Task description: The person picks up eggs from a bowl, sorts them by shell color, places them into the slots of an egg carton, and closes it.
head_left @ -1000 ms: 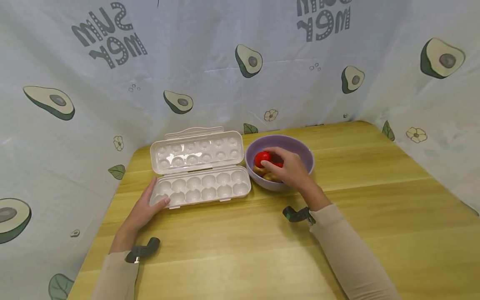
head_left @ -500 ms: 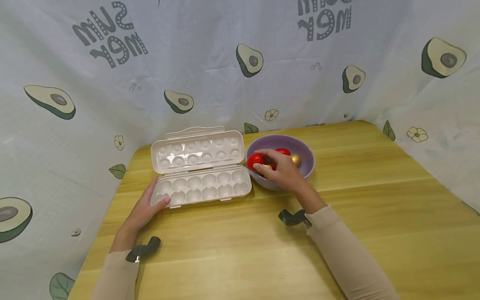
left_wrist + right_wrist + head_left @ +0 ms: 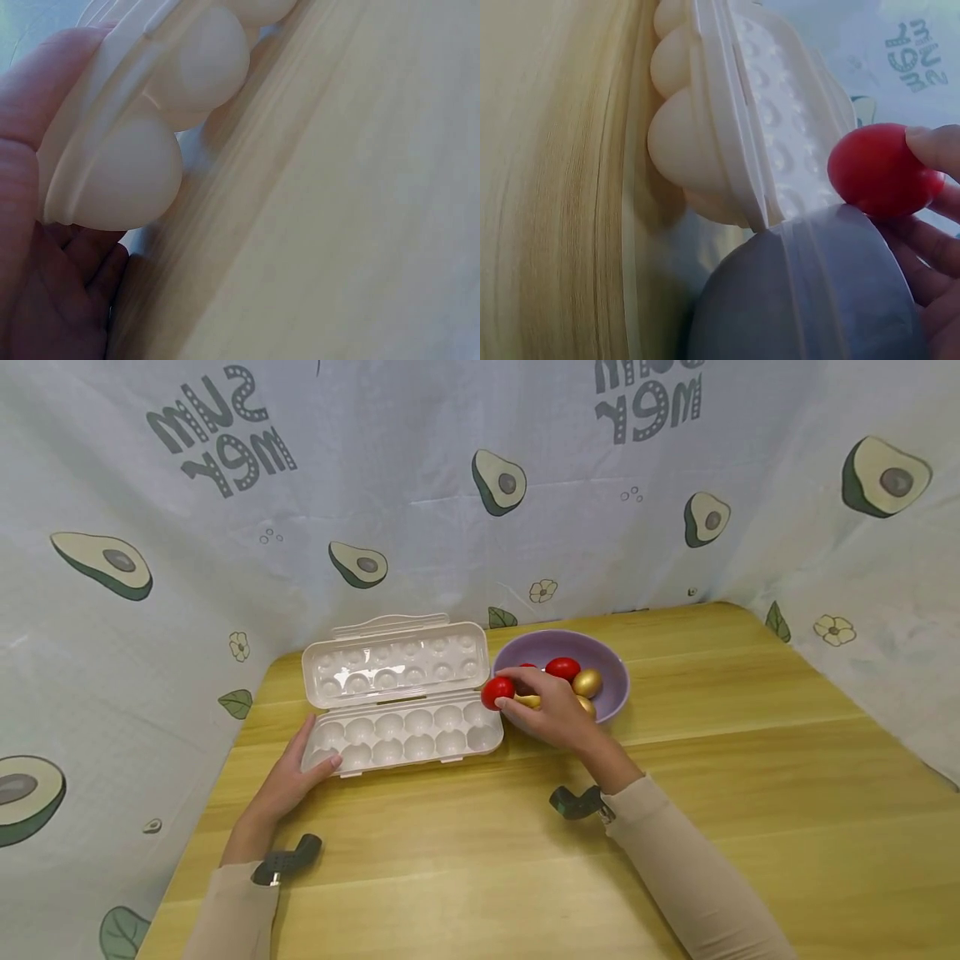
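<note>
An egg carton [image 3: 393, 666] lies with its lid swung back; both rows of cups look bare. My left hand [image 3: 288, 778] grips its left end, thumb over the front rim and fingers round the side, as the left wrist view [image 3: 52, 90] also has it. Between thumb and fingers my right hand [image 3: 553, 712] pinches a red egg [image 3: 497, 692] beside the carton's right end, over the purple bowl's left rim [image 3: 611, 670]. In the right wrist view the red egg [image 3: 876, 169] is just above the bowl's rim, and the carton stands behind.
Inside the bowl lie more eggs, among them a red egg [image 3: 562, 668] and a gold egg [image 3: 587, 682]; my hand hides part of them. The wooden table [image 3: 450, 860] meets an avocado-print curtain [image 3: 427, 510] at the back and sides.
My right hand has lifted the red egg from within the bowl and moved it left and toward me, to the carton's right end. The left hand and carton stay put.
</note>
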A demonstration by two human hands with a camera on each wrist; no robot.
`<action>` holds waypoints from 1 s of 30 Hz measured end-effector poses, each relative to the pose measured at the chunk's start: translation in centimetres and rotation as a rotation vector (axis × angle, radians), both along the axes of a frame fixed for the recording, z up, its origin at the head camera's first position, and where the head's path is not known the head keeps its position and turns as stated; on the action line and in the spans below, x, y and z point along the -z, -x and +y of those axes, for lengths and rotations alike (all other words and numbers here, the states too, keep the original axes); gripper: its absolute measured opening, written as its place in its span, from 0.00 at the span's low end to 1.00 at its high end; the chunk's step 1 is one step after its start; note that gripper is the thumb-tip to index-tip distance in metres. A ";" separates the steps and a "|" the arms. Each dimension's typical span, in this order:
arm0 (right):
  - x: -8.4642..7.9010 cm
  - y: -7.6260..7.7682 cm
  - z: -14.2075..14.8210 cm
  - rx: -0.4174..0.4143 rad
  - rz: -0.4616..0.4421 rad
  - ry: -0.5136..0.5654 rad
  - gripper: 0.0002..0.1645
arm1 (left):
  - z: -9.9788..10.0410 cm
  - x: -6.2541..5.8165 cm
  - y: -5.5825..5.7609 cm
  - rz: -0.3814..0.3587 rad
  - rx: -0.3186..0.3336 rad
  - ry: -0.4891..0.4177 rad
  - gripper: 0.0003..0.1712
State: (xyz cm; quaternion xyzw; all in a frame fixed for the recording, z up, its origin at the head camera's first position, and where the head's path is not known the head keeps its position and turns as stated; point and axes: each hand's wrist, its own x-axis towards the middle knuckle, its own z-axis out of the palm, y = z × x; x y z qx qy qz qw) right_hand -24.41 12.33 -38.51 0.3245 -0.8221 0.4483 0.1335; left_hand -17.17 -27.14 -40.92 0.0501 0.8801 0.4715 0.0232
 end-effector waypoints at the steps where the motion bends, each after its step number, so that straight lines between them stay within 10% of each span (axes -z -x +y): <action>1: 0.1 0.0 -0.1 -0.001 0.010 -0.002 0.23 | 0.0 0.0 0.0 0.000 -0.001 0.002 0.52; 11: 0.2 -0.3 -0.7 -0.032 0.043 -0.093 0.24 | -1.8 3.1 1.8 0.016 -0.002 0.024 0.54; 16: 0.3 -0.3 -0.9 -0.042 0.066 -0.165 0.25 | -1.1 1.7 1.1 -0.002 -0.008 0.001 0.53; 30: 0.6 -0.3 -1.2 -0.027 0.155 -0.378 0.25 | -2.1 3.5 2.1 0.009 -0.015 0.038 0.55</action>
